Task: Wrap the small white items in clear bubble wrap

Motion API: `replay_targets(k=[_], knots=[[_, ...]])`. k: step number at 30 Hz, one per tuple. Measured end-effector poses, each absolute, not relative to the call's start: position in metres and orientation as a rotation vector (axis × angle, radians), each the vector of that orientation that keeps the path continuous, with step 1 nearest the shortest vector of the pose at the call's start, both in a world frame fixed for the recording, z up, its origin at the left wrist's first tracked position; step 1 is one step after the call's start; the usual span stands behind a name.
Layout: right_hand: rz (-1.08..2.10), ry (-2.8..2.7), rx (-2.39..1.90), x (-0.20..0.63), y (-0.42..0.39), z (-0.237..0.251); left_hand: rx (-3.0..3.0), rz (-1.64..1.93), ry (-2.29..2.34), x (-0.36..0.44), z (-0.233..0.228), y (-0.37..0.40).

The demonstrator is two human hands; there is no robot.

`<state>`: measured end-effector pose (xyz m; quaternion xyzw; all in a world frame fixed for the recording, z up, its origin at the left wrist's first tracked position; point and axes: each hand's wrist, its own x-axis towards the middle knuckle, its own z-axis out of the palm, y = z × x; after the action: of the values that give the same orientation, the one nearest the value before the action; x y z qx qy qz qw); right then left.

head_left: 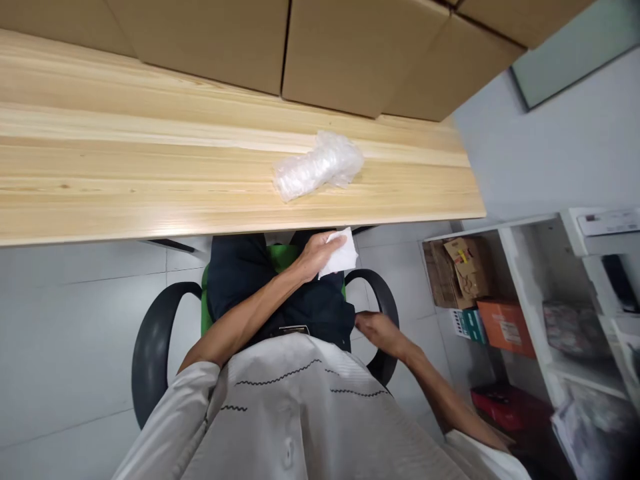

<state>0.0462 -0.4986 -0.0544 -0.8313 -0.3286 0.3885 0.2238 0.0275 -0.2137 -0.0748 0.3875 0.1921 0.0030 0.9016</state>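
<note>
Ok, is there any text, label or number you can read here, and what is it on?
None can be read.
Orange box on the white shelf: pale label, too blurred.
Teal packet beside it: print too small.
Cardboard box: yellow and red marks, illegible.
White tissue in left hand: blank.

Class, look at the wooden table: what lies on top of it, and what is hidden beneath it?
On the wooden table lies a crumpled clear plastic bag. Cardboard boxes stand behind it. The table hides the person's knees.
</note>
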Motion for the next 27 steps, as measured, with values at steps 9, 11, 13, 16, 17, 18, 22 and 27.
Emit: replay_targets(k=[9, 11, 13, 16, 17, 18, 22, 27], knots=[[0.411, -0.994, -2.101, 0.065, -0.422, -0.084, 0.726, 0.061, 0.578, 0.039, -0.095, -0.248], [0.385, -1.060, -2.069, 0.062, -0.403, -0.099, 0.665, 0.028, 0.606, 0.038, -0.094, -0.249], [0.338, -1.040, -2.055, 0.060, -0.395, -0.105, 0.613, -0.022, 0.613, 0.037, -0.092, -0.250], [0.336, -0.966, -2.100, 0.070, -0.399, -0.093, 0.662, -0.098, 0.570, 0.031, -0.085, -0.251], [0.331, -0.932, -2.129, 0.078, -0.403, -0.084, 0.722, -0.119, 0.536, 0.028, -0.080, -0.250], [0.310, -0.892, -2.164, 0.088, -0.408, -0.074, 0.805, -0.133, 0.487, 0.024, -0.073, -0.246], [-0.096, -0.674, -2.371, 0.156, -0.428, -0.032, 1.283, -0.058, 0.184, 0.009, -0.025, -0.206], [-0.490, -0.600, -2.660, 0.278, -0.439, -0.010, 2.100, 0.430, 0.137, 0.039, 0.033, -0.128]])
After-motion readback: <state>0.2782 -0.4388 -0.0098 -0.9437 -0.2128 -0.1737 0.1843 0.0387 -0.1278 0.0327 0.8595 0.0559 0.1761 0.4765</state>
